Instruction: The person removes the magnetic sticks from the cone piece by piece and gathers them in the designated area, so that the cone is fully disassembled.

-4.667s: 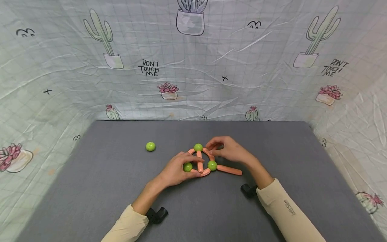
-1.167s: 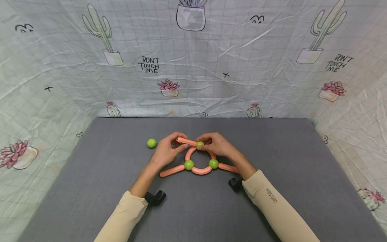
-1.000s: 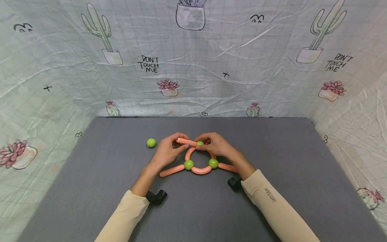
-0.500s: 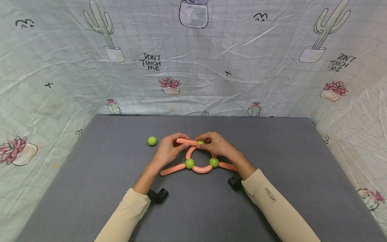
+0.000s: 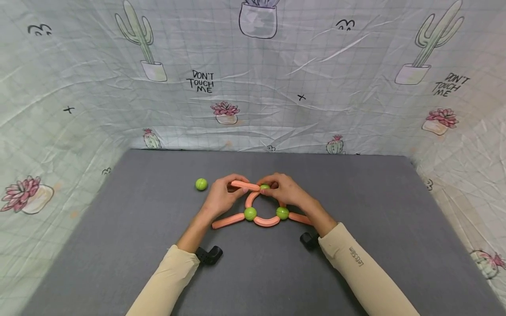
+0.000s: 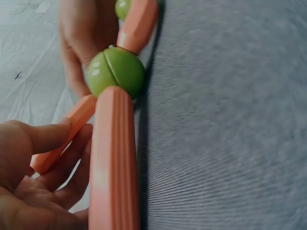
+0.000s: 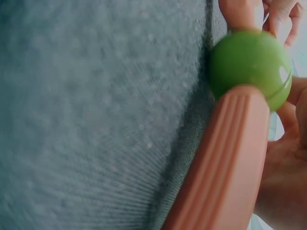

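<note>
Straight rod at far green ball: pointed near seconds ago, now points left, pinched in left hand. Right hand pinches that ball. Work seems centred on far side of ring

A wrinkled, pale gridded cloth rises behind the back edge of the grey surface and runs along its left and right edges, printed with potted cacti, pink succulents and the words "DON'T TOUCH ME".

Three straight rods; three curved rods; four green balls; two hands
</note>
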Available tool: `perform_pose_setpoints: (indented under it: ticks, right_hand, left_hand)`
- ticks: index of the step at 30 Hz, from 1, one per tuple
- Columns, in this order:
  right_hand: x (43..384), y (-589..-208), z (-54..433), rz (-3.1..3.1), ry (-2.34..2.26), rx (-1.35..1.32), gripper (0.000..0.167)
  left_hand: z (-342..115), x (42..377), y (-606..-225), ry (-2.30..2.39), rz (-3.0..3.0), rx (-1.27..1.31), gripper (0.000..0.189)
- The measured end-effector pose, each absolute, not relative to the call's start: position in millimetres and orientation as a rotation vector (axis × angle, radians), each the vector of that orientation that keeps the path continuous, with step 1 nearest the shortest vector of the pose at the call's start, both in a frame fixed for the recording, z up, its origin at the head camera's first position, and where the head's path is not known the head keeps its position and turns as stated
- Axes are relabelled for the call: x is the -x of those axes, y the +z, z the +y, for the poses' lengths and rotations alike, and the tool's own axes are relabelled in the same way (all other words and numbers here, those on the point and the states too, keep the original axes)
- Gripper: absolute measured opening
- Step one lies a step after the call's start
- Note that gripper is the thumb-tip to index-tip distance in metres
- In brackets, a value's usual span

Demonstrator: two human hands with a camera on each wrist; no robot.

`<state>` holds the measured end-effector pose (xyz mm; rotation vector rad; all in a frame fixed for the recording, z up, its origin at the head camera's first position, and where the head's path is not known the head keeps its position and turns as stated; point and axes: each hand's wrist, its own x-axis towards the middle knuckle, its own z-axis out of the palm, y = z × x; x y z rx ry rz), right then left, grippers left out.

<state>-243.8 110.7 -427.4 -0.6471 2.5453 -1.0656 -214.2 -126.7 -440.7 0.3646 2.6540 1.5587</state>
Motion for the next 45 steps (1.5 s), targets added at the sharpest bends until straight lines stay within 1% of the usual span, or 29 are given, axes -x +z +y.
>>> perform_pose_setpoints:
  ticks: [7, 15, 30, 39, 45]
  right_hand:
    - [243.5, -428.9, 114.9, 2.565, -1.068, 0.633, 0.028]
    - [243.7, -427.6, 116.3, 2.532, -1.058, 0.639, 0.04]
    - [242.4, -426.3, 115.9, 2.509, -1.073, 0.589, 0.037]
    - [242.0, -426.5, 117.8, 2.509, -1.078, 0.602, 0.037]
    - [241.6, -425.8, 119.2, 2.501, -1.071, 0.601, 0.036]
  left_hand:
    - [-134.9, 213.5, -437.4, 1.652, 2.562, -0.326, 0.024]
    - [-144.9, 207.4, -438.8, 1.684, 2.534, -0.366, 0.024]
    - [-171.2, 190.5, -434.4, 1.695, 2.531, -0.397, 0.024]
    - [-186.8, 188.0, -436.0, 1.629, 2.572, -0.346, 0.032]
    - [-193.3, 186.5, -437.2, 1.618, 2.586, -0.306, 0.028]
